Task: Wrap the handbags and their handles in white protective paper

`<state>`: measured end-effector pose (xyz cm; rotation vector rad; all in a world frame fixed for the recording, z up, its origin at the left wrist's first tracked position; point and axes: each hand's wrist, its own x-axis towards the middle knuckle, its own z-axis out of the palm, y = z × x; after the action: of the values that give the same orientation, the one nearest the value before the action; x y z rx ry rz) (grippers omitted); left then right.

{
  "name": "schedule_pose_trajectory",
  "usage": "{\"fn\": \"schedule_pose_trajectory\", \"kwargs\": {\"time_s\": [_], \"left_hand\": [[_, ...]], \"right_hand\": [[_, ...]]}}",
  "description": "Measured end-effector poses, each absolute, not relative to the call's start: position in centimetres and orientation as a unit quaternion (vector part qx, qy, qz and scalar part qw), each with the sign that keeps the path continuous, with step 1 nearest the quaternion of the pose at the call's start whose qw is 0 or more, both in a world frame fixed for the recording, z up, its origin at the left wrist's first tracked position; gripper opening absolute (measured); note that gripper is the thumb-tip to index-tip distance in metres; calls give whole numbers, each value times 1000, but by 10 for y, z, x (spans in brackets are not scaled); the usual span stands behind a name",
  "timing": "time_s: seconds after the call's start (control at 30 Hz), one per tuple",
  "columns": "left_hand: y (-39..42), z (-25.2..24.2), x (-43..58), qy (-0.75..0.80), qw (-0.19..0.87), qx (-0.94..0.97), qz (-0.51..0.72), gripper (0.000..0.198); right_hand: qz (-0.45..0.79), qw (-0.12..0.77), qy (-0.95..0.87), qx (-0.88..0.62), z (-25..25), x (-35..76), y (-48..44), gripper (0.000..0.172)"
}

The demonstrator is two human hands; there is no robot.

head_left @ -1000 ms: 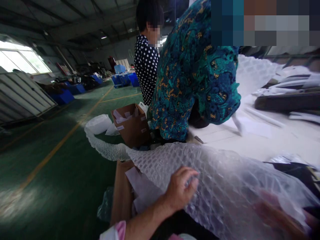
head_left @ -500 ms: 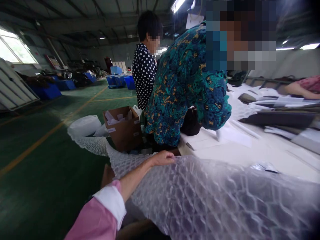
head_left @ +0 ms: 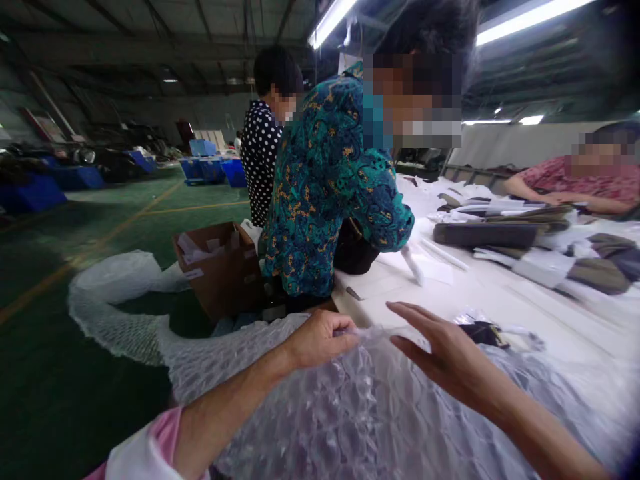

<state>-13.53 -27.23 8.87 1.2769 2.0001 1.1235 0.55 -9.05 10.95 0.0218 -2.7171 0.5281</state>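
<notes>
A wide sheet of clear bubble wrap [head_left: 330,413] lies across the near side of the white table and trails left down to the floor. My left hand [head_left: 320,339] is closed on its upper edge, thumb and fingers pinching the film. Just to the right, my right hand [head_left: 433,340] hovers over the sheet with fingers stretched out and the thumb apart, holding nothing. Beyond my right hand, a dark item in clear plastic [head_left: 483,333] lies on the table [head_left: 540,313], partly behind the wrap.
A co-worker in a teal patterned shirt [head_left: 320,193] leans over the table ahead. Behind stands a person in polka dots [head_left: 260,160]. An open cardboard box [head_left: 223,280] sits on the floor at left. Folded dark garments [head_left: 485,233] are piled at right, before another seated person [head_left: 600,173].
My right hand has come into view from the right, over the wrap. My left hand keeps its hold on the edge. The view has swung to the right.
</notes>
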Motion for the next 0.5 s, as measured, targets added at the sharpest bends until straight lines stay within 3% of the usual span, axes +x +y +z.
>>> {"fn": "schedule_pose_trajectory", "kwargs": {"time_s": [0.17, 0.33, 0.5], "left_hand": [[-266, 80, -130, 737, 246, 478, 410, 25], [-251, 66, -106, 743, 157, 439, 479, 32], [-285, 69, -105, 752, 25, 424, 505, 35]], "right_hand": [[158, 65, -985, 16, 95, -17, -119, 18], [12, 89, -993, -72, 75, -26, -127, 13], [-53, 68, -975, -204, 65, -16, -57, 11]]}}
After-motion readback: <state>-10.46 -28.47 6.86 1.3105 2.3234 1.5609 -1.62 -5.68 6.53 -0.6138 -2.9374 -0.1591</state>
